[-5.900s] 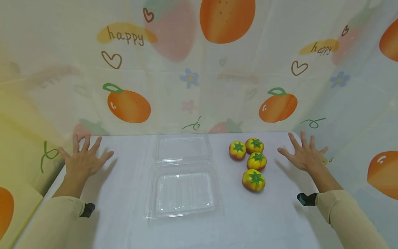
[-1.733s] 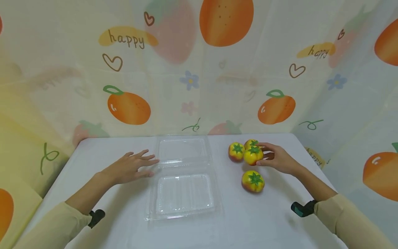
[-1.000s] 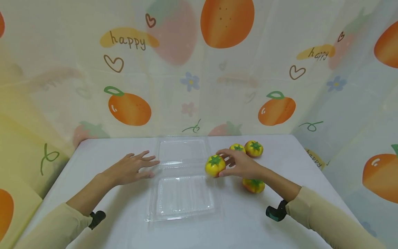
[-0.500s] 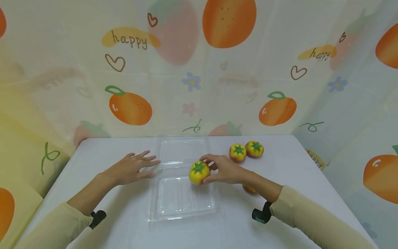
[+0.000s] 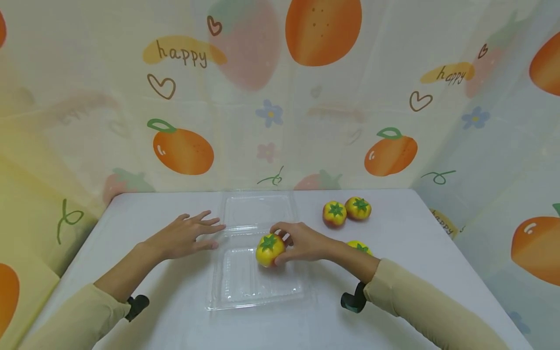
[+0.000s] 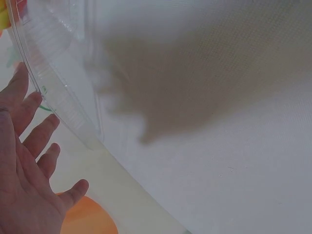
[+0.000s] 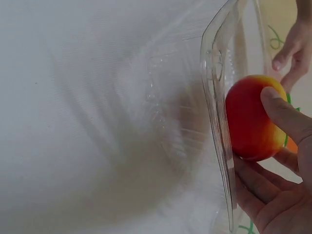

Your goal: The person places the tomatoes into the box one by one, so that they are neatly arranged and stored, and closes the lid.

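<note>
A yellow and red persimmon point(image 5: 268, 253) with a green star-shaped calyx is held by my right hand point(image 5: 306, 243), thumb in front and fingers behind. It hangs over the base of a clear plastic clamshell box point(image 5: 238, 287), whose lid point(image 5: 258, 210) lies folded back. In the right wrist view the persimmon's red underside point(image 7: 253, 119) shows just past the box rim. My left hand point(image 5: 183, 238) hovers at the box's left side, fingers spread and holding nothing. The left wrist view shows its fingers point(image 6: 41, 136) near the box edge.
Two more persimmons, one on the left point(image 5: 334, 215) and one on the right point(image 5: 358, 209), sit at the back right of the white table point(image 5: 407, 228). Another persimmon point(image 5: 360, 247) is partly hidden behind my right forearm. A fruit-printed curtain point(image 5: 245, 121) rises behind the table.
My right hand took a persimmon from the group on the right and carried it left over the box base. Earlier my left hand moved in from the far left beside the box, then stayed still.
</note>
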{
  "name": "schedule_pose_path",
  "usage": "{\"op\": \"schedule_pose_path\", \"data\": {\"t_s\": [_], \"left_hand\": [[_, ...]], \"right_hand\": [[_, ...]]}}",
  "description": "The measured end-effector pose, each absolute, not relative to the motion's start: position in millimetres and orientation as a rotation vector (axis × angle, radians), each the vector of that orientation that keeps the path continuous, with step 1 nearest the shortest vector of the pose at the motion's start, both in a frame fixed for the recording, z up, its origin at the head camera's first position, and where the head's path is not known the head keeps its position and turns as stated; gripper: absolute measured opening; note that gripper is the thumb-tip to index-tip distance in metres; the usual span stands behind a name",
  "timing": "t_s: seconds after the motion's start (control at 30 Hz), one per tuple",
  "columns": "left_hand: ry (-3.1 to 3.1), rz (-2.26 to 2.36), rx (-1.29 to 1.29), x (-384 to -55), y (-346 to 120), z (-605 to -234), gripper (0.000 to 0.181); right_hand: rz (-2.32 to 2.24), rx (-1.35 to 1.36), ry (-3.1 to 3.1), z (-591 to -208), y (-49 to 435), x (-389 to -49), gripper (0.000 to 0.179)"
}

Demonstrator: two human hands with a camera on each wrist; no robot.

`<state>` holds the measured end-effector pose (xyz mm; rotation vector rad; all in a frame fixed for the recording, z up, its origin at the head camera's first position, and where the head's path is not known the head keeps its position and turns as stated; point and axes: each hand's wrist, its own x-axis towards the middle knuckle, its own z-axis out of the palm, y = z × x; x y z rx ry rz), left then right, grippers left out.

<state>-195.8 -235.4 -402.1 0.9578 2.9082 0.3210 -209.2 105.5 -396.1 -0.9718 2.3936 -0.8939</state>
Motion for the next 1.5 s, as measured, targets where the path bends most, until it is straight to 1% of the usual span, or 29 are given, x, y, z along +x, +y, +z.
{"op": "schedule_pose_path", "data": {"t_s": [0.23, 0.57, 0.83, 1.13, 1.5], "left_hand": [[2.888, 0.337, 0.944, -195.6, -234.1, -400.6, 0.051], [2.881, 0.322, 0.936, -196.3, -234.4, -400.3, 0.051], [2.902, 0.314, 0.975, -196.1, -234.0, -399.1, 0.050], [2.908, 0.324, 0.958, -196.5, -234.3, -402.6, 0.051], [2.900, 0.314, 0.963, -191.7, -232.9, -395.6, 0.052]], "right_hand": [[-0.837, -0.952, 2.396, -398.2, 91.3, -210.2, 0.061], [-0.703, -0.991, 2.468, -400.8, 71.9, -209.9, 0.062], [-0.611, -0.912, 2.528, -400.9, 51.6, -204.6, 0.062], [-0.557, -0.944, 2.468, -397.9, 45.5, -204.0, 0.071], [-0.524, -0.991, 2.372, -390.9, 44.0, -207.2, 0.061]]}}
